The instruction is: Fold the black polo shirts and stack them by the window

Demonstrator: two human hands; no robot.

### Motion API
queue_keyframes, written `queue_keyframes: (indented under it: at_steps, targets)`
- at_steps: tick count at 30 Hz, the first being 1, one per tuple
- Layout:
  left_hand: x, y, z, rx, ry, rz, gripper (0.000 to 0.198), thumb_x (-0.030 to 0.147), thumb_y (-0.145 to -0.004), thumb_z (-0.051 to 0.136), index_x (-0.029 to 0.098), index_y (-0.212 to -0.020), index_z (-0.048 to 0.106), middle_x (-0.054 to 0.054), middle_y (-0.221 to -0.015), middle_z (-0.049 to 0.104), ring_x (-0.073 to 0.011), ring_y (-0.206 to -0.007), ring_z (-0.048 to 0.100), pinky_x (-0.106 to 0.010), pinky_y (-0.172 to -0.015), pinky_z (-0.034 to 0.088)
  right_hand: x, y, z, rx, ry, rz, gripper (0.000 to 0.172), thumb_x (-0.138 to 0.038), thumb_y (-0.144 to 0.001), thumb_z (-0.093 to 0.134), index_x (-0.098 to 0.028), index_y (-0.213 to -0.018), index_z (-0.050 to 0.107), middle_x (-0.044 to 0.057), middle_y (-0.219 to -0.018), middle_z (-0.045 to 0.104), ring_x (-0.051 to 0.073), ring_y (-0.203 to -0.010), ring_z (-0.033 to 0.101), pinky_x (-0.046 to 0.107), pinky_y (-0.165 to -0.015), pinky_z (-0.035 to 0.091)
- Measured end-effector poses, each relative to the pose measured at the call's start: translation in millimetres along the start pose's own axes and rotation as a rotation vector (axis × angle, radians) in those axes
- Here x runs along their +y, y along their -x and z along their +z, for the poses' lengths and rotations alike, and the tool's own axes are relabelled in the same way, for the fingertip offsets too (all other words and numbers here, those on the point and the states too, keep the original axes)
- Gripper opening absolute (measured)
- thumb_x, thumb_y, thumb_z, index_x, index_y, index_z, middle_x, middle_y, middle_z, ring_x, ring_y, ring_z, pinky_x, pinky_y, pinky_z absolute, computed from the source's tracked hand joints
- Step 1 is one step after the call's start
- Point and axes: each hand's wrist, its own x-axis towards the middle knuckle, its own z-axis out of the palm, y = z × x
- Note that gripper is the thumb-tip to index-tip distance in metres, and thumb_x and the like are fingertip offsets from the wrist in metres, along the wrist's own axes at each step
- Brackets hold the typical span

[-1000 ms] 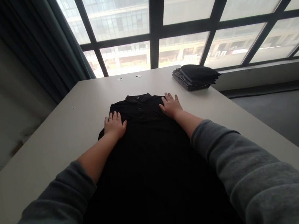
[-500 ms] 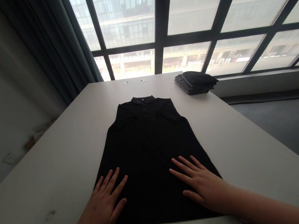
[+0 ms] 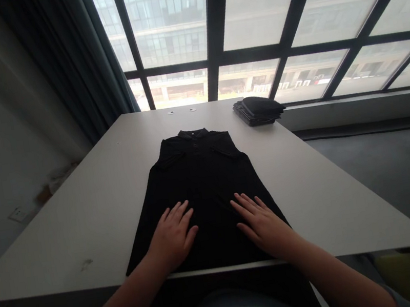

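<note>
Pressing flat on black polo shirt [image 3: 200,175]: left hand [image 3: 173,236] and right hand [image 3: 263,223], both palms down, fingers spread, gripping nothing. Shirt lies face up along middle of white table [image 3: 82,214], collar toward window, sleeves already tucked in, hem hanging over near edge. Body not yet folded up. Stack of folded clothes [image 3: 258,109] sits at far right corner.

Count: 1 black polo shirt [image 3: 202,185] laid flat, centre of the worktop [image 3: 82,214]. 2 hands on its lower part, left hand [image 3: 173,236] at 7 o'clock, right hand [image 3: 265,224] at 5. 1 stack of folded dark clothes [image 3: 258,109] at 1 o'clock. 2 small round caps [image 3: 181,110] at 12. 1 curtain [image 3: 70,66] at 10.
</note>
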Motion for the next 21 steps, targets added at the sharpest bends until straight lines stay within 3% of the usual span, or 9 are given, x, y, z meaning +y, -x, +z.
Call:
queue_keyframes:
  at_steps: [3, 6, 11, 16, 21]
  targets:
    - [32.0, -36.0, 3.9, -0.057, 0.019, 0.085, 0.06, 0.049, -0.109, 0.039, 0.022, -0.162, 0.045, -0.01, -0.171, 0.033, -0.0314, -0.159, 0.031, -0.056, -0.13, 0.029, -1.2, -9.7, 9.2, -0.014, 0.05, 0.087, 0.07, -0.051, -0.106, 0.044, -0.021, -0.168, 0.034, 0.01, -0.173, 0.016, 0.03, -0.163, 0.017, 0.058, -0.132, 0.022]
    - [40.8, -43.8, 16.6, -0.145, 0.033, 0.105, 0.062, 0.055, -0.108, 0.042, 0.03, -0.164, 0.041, -0.008, -0.173, 0.028, -0.0332, -0.161, 0.027, -0.058, -0.129, 0.028, 8.3, -8.2, 21.4, -0.037, 0.079, 0.135, 0.075, -0.059, -0.105, 0.042, -0.02, -0.168, 0.034, 0.01, -0.173, 0.016, 0.03, -0.163, 0.018, 0.057, -0.133, 0.02]
    - [15.5, -18.3, 30.0, -0.111, 0.017, 0.005, 0.061, 0.058, -0.106, 0.043, 0.04, -0.164, 0.038, -0.003, -0.174, 0.025, -0.0335, -0.161, 0.025, -0.059, -0.128, 0.028, 35.8, 8.6, 35.6, 0.038, 0.065, 0.26, 0.08, -0.067, -0.103, 0.036, -0.025, -0.17, 0.029, 0.007, -0.174, 0.012, 0.03, -0.163, 0.016, 0.06, -0.133, 0.017]
    - [-2.4, 0.5, 26.8, -0.135, -0.036, -0.176, 0.065, 0.056, -0.105, 0.043, 0.033, -0.166, 0.038, -0.004, -0.174, 0.022, -0.033, -0.162, 0.023, -0.058, -0.13, 0.026, 51.9, 22.0, 36.8, 0.075, 0.061, 0.324, 0.081, -0.069, -0.102, 0.033, -0.027, -0.171, 0.026, 0.007, -0.173, 0.018, 0.031, -0.162, 0.021, 0.065, -0.132, 0.011]
    - [-5.7, 13.1, 19.5, -0.181, -0.129, -0.261, 0.067, 0.051, -0.107, 0.04, 0.023, -0.167, 0.034, -0.005, -0.174, 0.021, -0.0318, -0.162, 0.022, -0.056, -0.131, 0.025, 50.7, 38.1, 28.9, -0.036, 0.178, 0.432, 0.079, -0.064, -0.105, 0.027, -0.023, -0.172, 0.019, 0.003, -0.175, 0.008, 0.034, -0.165, 0.007, 0.072, -0.128, 0.005]
